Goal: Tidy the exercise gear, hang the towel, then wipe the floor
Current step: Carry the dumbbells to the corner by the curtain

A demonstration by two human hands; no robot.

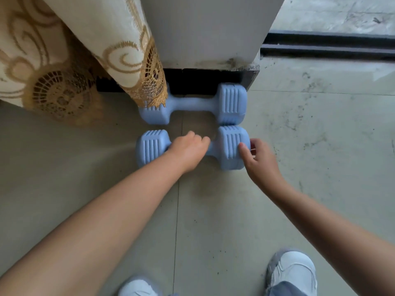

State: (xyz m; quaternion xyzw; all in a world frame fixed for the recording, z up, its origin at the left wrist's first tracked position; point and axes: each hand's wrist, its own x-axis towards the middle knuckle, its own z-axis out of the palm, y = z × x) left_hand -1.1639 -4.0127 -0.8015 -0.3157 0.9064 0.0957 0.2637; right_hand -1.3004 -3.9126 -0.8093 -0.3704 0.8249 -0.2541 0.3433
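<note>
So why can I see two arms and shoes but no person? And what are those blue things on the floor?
The camera is worn on the person's head and looks down, so you see only their own arms and their white shoes, never the rest of them. There is no robot here, just two bare hands.

The blue things are two dumbbells, weights for exercise. The far dumbbell lies on the floor against the dark base of a white pillar, with a lacy curtain hanging over its left end. The near dumbbell lies just in front of it, side by side.

The left hand is curled round the near dumbbell's middle bar. The right hand pinches its right end.
</note>
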